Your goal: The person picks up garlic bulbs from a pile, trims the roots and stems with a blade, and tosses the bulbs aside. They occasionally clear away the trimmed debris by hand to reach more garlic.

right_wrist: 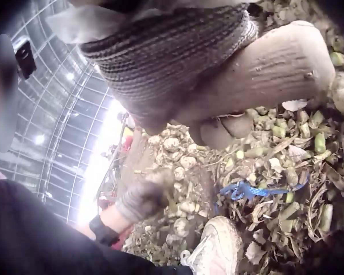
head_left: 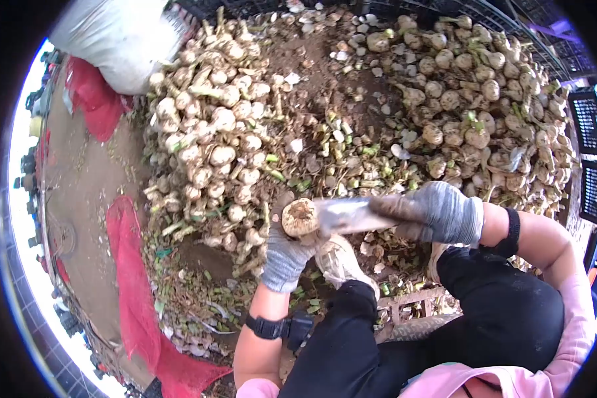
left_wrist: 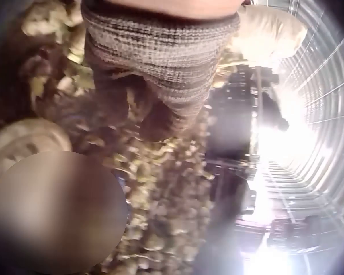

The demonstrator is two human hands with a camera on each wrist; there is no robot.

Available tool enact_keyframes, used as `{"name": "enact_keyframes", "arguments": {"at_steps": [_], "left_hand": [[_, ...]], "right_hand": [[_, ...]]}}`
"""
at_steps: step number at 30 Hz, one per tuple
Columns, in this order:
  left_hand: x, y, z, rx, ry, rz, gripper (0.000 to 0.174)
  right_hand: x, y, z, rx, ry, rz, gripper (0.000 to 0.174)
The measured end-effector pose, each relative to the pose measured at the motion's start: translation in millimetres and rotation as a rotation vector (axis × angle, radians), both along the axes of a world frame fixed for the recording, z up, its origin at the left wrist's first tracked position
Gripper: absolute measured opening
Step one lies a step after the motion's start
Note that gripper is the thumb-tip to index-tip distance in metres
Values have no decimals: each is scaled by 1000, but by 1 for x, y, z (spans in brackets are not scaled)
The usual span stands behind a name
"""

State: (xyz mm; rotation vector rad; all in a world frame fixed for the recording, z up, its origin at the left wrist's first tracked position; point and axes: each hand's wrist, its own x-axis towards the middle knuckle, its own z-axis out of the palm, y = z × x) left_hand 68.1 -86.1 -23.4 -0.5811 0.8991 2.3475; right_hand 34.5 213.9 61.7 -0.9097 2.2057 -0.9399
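In the head view my left hand (head_left: 288, 255), in a grey knit glove, grips a garlic bulb (head_left: 300, 217) with its brown root face up. My right hand (head_left: 444, 213), gloved alike, holds a knife by its dark brown handle (head_left: 395, 208). The knife's broad, shiny blade (head_left: 348, 216) points left, its end right at the bulb. In the right wrist view a wide, wood-brown piece (right_wrist: 275, 63) sticks out from my right glove (right_wrist: 172, 63), and my left hand (right_wrist: 143, 200) is blurred. The left wrist view shows my left glove (left_wrist: 155, 63) with its fingers in shadow; the bulb is hidden there.
Garlic is heaped at the left (head_left: 222, 119) and right (head_left: 471, 86). Cut stalks and peelings (head_left: 351, 152) cover the ground between. A white sack (head_left: 123, 40) and red netting (head_left: 129, 265) lie left, black crates (head_left: 589, 123) stand right. My white shoe (head_left: 345, 265) is just below the hands.
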Motion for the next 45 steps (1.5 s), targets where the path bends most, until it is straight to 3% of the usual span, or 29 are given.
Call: {"name": "enact_keyframes", "arguments": {"at_steps": [3, 5, 6, 7, 8, 10, 11, 14, 16, 17, 19, 21, 22, 23, 26, 28, 29, 30, 31, 32, 33, 36, 37, 38, 41, 43, 45], "left_hand": [[-5, 17, 38, -442, 457, -304, 56], [-6, 22, 39, -1036, 1059, -614, 61], [-19, 34, 62, -1404, 1435, -726, 63], [-24, 41, 80, -1453, 1574, -754, 73], [-21, 42, 81, -1449, 1577, -758, 73], [-12, 43, 83, -1212, 1100, -494, 85], [-10, 45, 83, -1208, 1104, -499, 85], [-5, 51, 84, -747, 672, -284, 96], [-5, 49, 79, -750, 718, -272, 91], [-11, 53, 92, -988, 1026, -433, 89], [-14, 55, 94, -1221, 1341, -599, 86], [-9, 53, 74, -1347, 1438, -864, 64], [-6, 53, 69, -1346, 1440, -868, 64], [-3, 55, 65, -1348, 1270, -734, 60], [-4, 60, 57, -1206, 1113, -568, 55], [1, 52, 59, -1498, 1518, -466, 62], [4, 48, 60, -1595, 1642, -344, 62], [7, 44, 61, -1699, 1748, -202, 63], [3, 33, 71, -1649, 1555, -377, 65], [-2, 32, 73, -1474, 1390, -355, 66], [-5, 38, 69, -1202, 1212, -314, 67], [-20, 39, 73, -1030, 1286, -436, 73], [-30, 40, 83, -998, 1354, -529, 67], [-32, 37, 72, -811, 1328, -497, 48], [-29, 25, 70, -553, 915, -726, 32], [-32, 34, 83, -883, 1364, -902, 23], [-37, 66, 101, -981, 1481, -728, 24]], "right_hand": [[-4, -14, 9, -145, 197, 80, 56], [-5, -23, 21, -91, 249, 149, 57], [-4, -26, 21, -107, 254, 148, 58], [-3, -29, 24, -86, 276, 161, 58], [-2, -31, 27, -66, 298, 173, 58], [-1, -33, 30, -79, 295, 167, 59], [-1, -34, 31, -93, 293, 167, 59], [2, -34, 31, -123, 248, 145, 59], [2, -32, 31, -72, 263, 153, 60], [3, -31, 27, -107, 277, 126, 58], [5, -27, 22, -143, 295, 95, 57], [7, -23, 19, -47, 333, 125, 63], [9, -21, 15, -48, 332, 122, 63], [10, -19, 8, -72, 336, 94, 62], [11, -11, -13, -169, 325, 23, 59], [11, -5, -16, -67, 333, 61, 57], [3, 12, -41, -45, -150, -338, 55], [3, 36, -56, 57, -283, -488, 53], [5, 59, -70, 151, -412, -649, 51], [2, 67, -64, 319, -177, -557, 50], [11, 66, -64, 324, -187, -557, 50], [11, 56, -45, 14, -298, -490, 51], [8, 52, -36, -64, -334, -456, 52], [4, 46, -27, -79, -366, -439, 52], [-4, 29, -7, -328, -330, -217, 52], [-11, 11, 19, -318, -412, -137, 51], [-14, 0, 31, -173, -409, -29, 50]]}}
